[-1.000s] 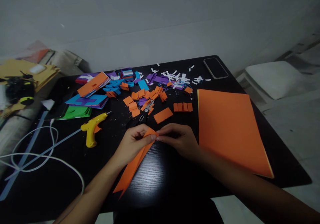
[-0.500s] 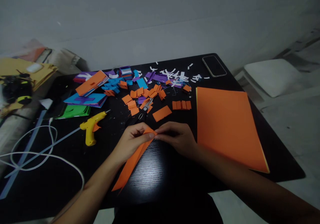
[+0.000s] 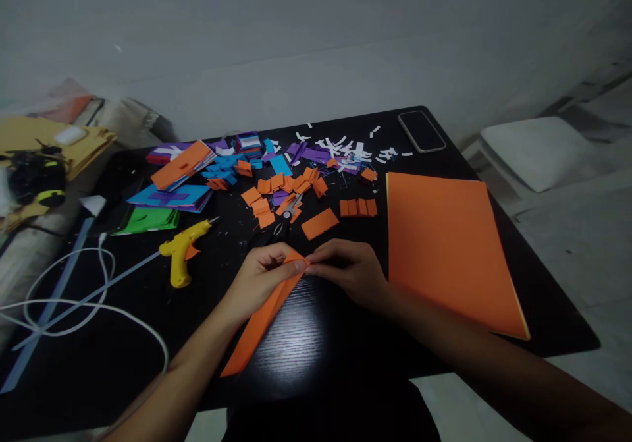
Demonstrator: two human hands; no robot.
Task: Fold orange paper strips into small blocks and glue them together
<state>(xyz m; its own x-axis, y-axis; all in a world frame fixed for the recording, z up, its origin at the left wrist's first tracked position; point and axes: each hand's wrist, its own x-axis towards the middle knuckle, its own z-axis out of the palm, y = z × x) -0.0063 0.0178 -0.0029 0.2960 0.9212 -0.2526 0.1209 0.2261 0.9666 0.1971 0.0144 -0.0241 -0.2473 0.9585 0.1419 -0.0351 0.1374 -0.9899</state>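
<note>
A long folded strip of orange paper (image 3: 261,330) slants from near the table's front edge up to my fingers. My left hand (image 3: 264,277) grips its upper end, thumb on top. My right hand (image 3: 353,267) pinches the corner of that same end between thumb and fingertips. Just beyond my hands lie a flat orange paper rectangle (image 3: 320,224) and a pleated orange piece (image 3: 358,207). Scissors (image 3: 279,228) rest behind my left hand, their handles partly hidden among small folded orange pieces (image 3: 261,211).
A stack of orange sheets (image 3: 439,251) lies to the right, a phone (image 3: 421,131) behind it. White scraps (image 3: 345,149) litter the back. On the left are a yellow glue gun (image 3: 182,251), a white cable (image 3: 118,305) and folded colored papers (image 3: 170,197). A white stool (image 3: 538,149) stands beyond.
The lower ends of the strip's layers, slightly apart before, now lie together. Both hands stay almost in the same place, still gripping the upper end.
</note>
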